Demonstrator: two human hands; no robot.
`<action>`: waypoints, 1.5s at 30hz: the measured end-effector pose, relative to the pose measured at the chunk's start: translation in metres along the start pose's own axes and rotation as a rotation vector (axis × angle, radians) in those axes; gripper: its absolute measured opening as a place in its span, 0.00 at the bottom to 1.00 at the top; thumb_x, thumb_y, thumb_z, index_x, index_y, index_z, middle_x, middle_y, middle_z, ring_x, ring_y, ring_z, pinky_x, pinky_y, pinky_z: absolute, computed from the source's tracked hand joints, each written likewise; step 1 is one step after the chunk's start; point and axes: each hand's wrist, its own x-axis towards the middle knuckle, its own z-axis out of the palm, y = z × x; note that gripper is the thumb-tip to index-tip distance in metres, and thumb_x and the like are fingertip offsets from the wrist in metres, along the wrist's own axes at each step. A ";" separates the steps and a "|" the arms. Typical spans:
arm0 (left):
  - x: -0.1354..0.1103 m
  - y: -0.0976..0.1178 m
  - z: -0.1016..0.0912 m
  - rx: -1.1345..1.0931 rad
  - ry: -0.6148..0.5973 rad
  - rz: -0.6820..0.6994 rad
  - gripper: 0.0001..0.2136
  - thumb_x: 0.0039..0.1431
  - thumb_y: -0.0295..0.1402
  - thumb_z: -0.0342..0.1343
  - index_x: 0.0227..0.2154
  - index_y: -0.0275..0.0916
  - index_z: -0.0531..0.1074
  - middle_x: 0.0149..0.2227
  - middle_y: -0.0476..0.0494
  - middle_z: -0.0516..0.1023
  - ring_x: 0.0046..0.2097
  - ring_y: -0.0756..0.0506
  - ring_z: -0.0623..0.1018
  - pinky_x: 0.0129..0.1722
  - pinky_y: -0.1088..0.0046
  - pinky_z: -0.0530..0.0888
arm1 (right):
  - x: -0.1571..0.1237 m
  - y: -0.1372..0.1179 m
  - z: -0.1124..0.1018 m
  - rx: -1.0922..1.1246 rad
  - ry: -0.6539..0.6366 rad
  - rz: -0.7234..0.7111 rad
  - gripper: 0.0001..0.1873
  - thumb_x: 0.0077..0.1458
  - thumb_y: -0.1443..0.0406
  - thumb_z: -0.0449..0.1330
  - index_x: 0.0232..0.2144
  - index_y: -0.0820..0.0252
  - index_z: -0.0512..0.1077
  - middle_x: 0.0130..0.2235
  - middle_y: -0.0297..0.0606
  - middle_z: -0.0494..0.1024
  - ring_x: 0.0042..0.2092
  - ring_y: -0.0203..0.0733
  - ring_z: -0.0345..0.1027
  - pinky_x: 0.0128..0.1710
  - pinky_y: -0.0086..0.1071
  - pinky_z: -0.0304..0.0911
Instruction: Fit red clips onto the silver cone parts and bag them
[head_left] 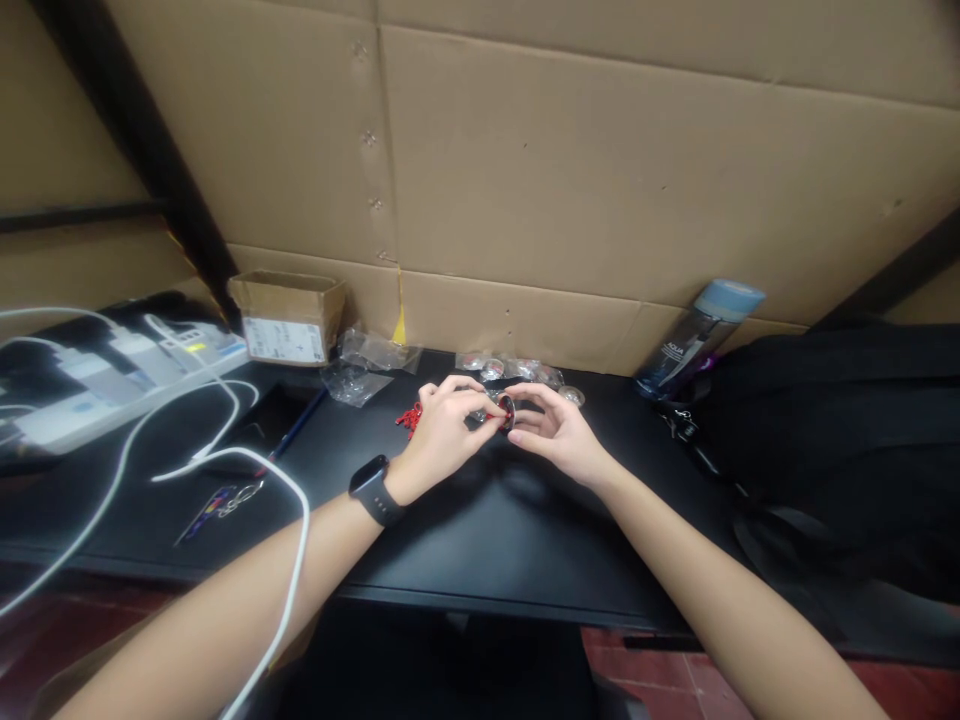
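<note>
My right hand (pixel 559 435) grips a small round disc with a shiny metal rim (pixel 508 412) by its edge, between thumb and fingers, tilted up on its side. The thumb and fingertips of my left hand (pixel 454 425) pinch together at the disc's inner face, where a bit of red shows; the fingers partly hide it. A black watch is on the left wrist. Just left of that hand lies a heap of small red pieces (pixel 409 420). Behind both hands are several shiny round pieces in clear plastic wrapping (pixel 525 370), and another round piece (pixel 572 396) lies by the right fingers.
At the back left stand an open cardboard box (pixel 289 315) and crumpled clear bags (pixel 356 380). A power strip (pixel 127 385) with white cables, one crossing my left forearm, fills the left. A keyring (pixel 240 500), a leaning water bottle (pixel 694 340) and a black bag (pixel 840 450) flank the black table (pixel 480 540).
</note>
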 end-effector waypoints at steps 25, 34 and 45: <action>-0.002 0.003 0.001 -0.021 -0.011 0.007 0.03 0.59 0.31 0.63 0.30 0.44 0.79 0.39 0.48 0.86 0.56 0.38 0.76 0.54 0.55 0.60 | 0.000 0.001 0.003 -0.073 0.014 -0.043 0.30 0.50 0.61 0.75 0.54 0.50 0.72 0.58 0.42 0.74 0.51 0.46 0.77 0.57 0.46 0.74; -0.002 -0.003 0.003 -0.039 -0.028 0.019 0.05 0.60 0.30 0.63 0.28 0.45 0.81 0.38 0.49 0.85 0.55 0.39 0.77 0.56 0.54 0.61 | -0.002 -0.001 0.003 -0.174 0.058 -0.066 0.29 0.50 0.60 0.75 0.53 0.51 0.72 0.53 0.42 0.78 0.46 0.46 0.80 0.52 0.46 0.77; 0.001 -0.016 0.019 -0.476 0.000 -0.142 0.02 0.54 0.30 0.65 0.28 0.41 0.81 0.37 0.44 0.84 0.44 0.42 0.82 0.50 0.62 0.76 | 0.000 0.000 0.002 -0.327 0.064 -0.167 0.30 0.49 0.61 0.76 0.53 0.52 0.72 0.55 0.43 0.79 0.53 0.54 0.79 0.50 0.46 0.76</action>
